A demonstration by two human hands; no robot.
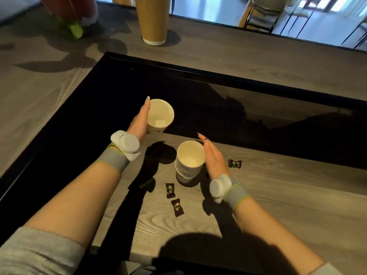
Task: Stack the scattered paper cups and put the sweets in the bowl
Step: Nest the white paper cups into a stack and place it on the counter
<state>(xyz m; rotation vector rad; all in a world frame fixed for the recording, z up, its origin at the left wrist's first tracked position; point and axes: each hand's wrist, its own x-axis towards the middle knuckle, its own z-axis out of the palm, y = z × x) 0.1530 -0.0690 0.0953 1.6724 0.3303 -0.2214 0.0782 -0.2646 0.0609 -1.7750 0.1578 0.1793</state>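
Note:
My left hand grips a single white paper cup, held above the table's dark part with its mouth tilted toward me. A stack of several nested white cups stands upright on the wooden table. My right hand is wrapped around the stack's right side. Three dark-wrapped sweets lie on the wood: one right of my right hand, and two in front of the stack. No bowl is in view.
A black-framed dark glass panel takes up the table's far and left part. On the floor beyond stand a tall tan vase and a red pot with green leaves. Chairs are at the back right.

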